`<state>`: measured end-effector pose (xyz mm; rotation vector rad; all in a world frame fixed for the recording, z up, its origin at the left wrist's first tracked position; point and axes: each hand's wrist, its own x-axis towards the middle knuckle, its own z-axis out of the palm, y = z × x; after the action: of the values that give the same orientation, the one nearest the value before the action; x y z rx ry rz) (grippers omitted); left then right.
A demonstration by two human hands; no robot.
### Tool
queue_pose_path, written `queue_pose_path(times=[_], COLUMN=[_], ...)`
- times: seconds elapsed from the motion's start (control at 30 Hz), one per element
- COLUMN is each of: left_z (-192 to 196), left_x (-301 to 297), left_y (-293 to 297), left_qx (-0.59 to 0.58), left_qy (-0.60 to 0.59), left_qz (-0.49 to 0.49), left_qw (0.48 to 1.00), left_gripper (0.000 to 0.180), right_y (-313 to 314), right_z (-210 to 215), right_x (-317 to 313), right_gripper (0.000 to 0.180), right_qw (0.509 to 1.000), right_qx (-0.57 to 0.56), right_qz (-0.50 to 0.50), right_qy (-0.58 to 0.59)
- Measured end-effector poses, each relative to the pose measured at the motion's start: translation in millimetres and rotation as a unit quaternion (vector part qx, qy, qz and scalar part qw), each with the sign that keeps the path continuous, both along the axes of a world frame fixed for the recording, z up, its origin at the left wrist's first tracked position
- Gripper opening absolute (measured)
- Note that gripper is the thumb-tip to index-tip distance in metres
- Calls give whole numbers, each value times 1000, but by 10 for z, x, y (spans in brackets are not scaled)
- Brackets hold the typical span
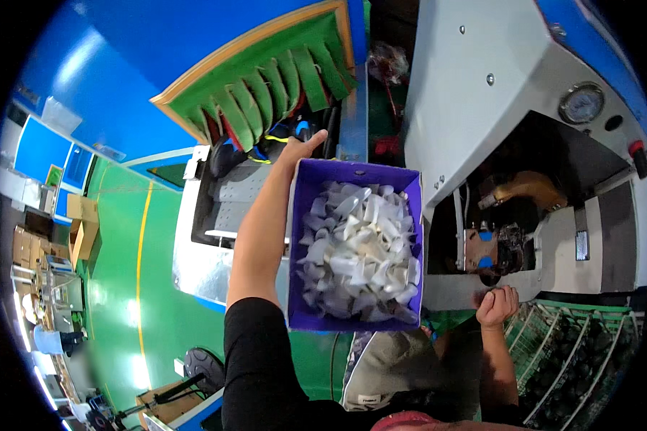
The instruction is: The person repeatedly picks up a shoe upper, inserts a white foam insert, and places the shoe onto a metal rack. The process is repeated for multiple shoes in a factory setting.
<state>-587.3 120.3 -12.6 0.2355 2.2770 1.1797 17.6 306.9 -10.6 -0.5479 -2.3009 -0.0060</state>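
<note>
A purple open-topped box (356, 322) stands in front of me, filled with many whitish, curved, translucent plastic pieces (366, 251). Along the box's left side runs my left forearm, and my left hand (303, 148) is at its far left corner. One digit stretches out to the right; the other fingers are partly hidden. Beyond that hand, dark shoe-like items with blue and yellow parts (280, 136) lie beneath a green strip curtain (287, 79). My right hand (497, 306) is closed, beside the front edge of a grey machine (474, 100). Whatever its curled fingers hold is hidden.
The grey machine at right has a round gauge (581, 103) and a dark recess with metal parts. Below it is a wire rack (561, 359) holding dark items. A metal conveyor bed (241, 197) lies left of the box. Farther left are cartons (84, 223) on a green floor.
</note>
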Motion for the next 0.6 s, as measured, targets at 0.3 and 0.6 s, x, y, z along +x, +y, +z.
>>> queue_pose_path(times=[0.3,0.6], left_z=[393,1089], left_x=[349,3449], left_y=[-788,-2562], left_qx=[343,373], left_qy=[-120,195], left_qz=[67,144], left_qw=[929,896], left_gripper=[42,66], right_y=[49,-537], right_z=[-25,252], right_x=[84,-53], right_gripper=[40,21], right_qw=[999,895], right_qx=[-10,-427], right_qz=[-25,27], right_qy=[-19,122])
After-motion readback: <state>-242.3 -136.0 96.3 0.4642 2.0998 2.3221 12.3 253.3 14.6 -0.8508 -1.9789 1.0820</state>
